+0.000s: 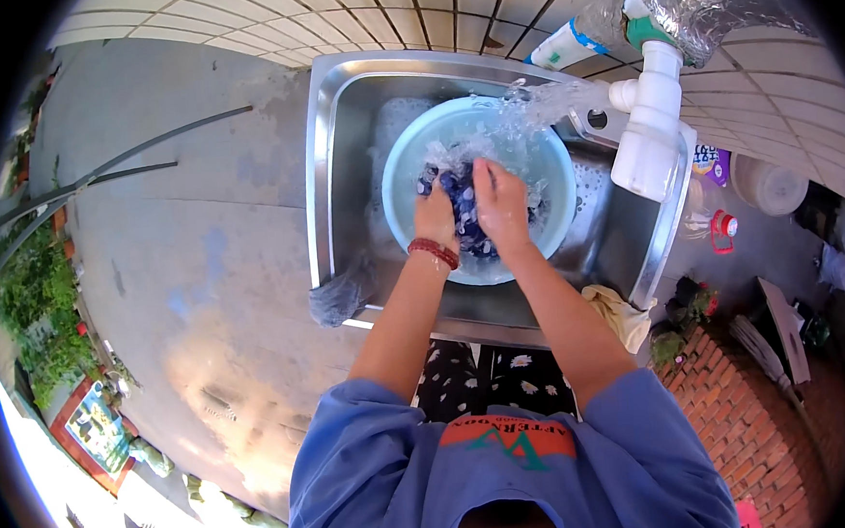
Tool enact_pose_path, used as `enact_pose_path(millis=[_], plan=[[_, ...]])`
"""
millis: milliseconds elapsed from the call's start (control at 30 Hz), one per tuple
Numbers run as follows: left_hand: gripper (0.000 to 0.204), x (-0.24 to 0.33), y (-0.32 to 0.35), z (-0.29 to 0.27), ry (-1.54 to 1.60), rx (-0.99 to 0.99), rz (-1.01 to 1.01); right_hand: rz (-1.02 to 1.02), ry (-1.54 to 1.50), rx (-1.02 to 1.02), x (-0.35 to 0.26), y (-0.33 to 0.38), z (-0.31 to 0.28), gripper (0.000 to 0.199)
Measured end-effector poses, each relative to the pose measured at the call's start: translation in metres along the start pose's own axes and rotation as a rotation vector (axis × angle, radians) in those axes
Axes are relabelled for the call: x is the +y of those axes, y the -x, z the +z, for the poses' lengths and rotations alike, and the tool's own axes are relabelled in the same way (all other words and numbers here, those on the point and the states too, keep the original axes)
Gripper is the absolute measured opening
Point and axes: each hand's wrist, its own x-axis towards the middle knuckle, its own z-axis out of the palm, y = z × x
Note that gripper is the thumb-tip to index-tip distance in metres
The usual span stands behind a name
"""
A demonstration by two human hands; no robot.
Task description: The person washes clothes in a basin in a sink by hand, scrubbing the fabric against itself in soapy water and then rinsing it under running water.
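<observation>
A pale blue basin (pixel 399 159) full of water sits in a steel sink (pixel 324 154). In it lies a dark blue patterned cloth (pixel 464 203), wet and bunched. My left hand (pixel 436 215), with a red bead bracelet (pixel 433 253) at the wrist, grips the cloth's left side. My right hand (pixel 499 201) is closed on the cloth's right side. Both hands are in the basin, close together. Water streams from a white tap pipe (pixel 648 124) at the right into the basin and splashes.
A grey rag (pixel 339 293) hangs over the sink's front left corner, a yellowish cloth (pixel 619 312) over the front right. A grey concrete counter (pixel 189 249) lies left. Tiled wall behind. Bottles (pixel 720 226), a low brick wall (pixel 741 409) and clutter stand at the right.
</observation>
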Motion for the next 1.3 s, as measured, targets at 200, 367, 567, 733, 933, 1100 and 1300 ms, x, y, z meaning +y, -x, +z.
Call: enact_pose_path(millis=[200,367,567,733,933,1100,1300], plan=[[0.069,0.014,-0.014,-0.043,-0.545,0.270,0.072,-0.222,0.527,0.097,0.077,-0.015,-0.027,0.037],[0.073,-0.025,-0.056,-0.053,-1.314,0.197,0.609,-0.249,0.846,-0.588,0.099,-0.023,-0.012,0.047],[0.082,-0.013,-0.055,-0.030,-0.148,-0.109,-0.163,-0.034,0.359,-0.048,0.043,-0.031,0.007,0.029],[0.071,0.027,0.002,0.018,-1.390,0.377,0.428,-0.155,0.084,-0.133,-0.017,0.037,-0.031,0.034],[0.052,0.091,0.092,0.095,-0.489,-0.533,0.136,-0.154,-0.106,-0.149,-0.051,0.036,-0.058,0.039],[0.054,0.111,0.119,0.153,-0.177,-0.747,-0.161,0.100,-0.861,-0.082,-0.038,0.029,-0.040,0.043],[0.047,0.110,0.115,0.161,-0.097,-0.762,-0.131,-0.242,0.537,-0.216,0.043,0.021,-0.021,0.042]])
